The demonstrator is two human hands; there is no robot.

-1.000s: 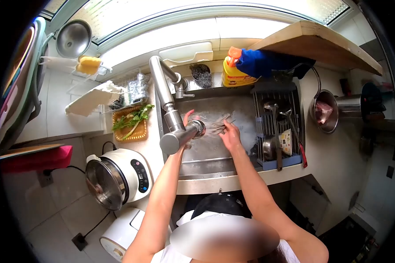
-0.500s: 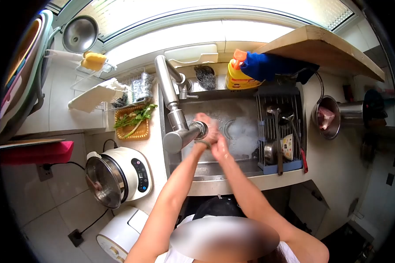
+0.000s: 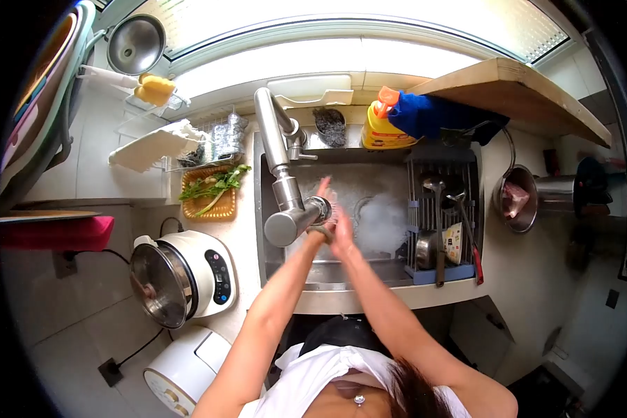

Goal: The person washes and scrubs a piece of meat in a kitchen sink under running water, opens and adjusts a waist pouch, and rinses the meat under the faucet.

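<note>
Both my hands are together in the metal sink (image 3: 369, 171), under the head of the silver faucet (image 3: 296, 219). My left hand (image 3: 324, 191) has its fingers stretched out away from me, partly hidden by the faucet head, with a band around its wrist. Against it lies my right hand (image 3: 343, 233), its fingers extended and partly blurred. Water runs over the hands, and neither holds an object. White mist or suds show in the basin to their right.
A dish rack (image 3: 442, 272) with ladles and a bowl occupies the sink's right side. Left are a basket of greens (image 3: 209, 195) and a white electric cooker (image 3: 205, 268). Behind stands a yellow bottle (image 3: 383, 132). A pot with meat (image 3: 514, 198) sits at right.
The hands have shifted against each other under the faucet. My left hand now appears narrower, turned more on edge. The white patch in the basin looks denser.
</note>
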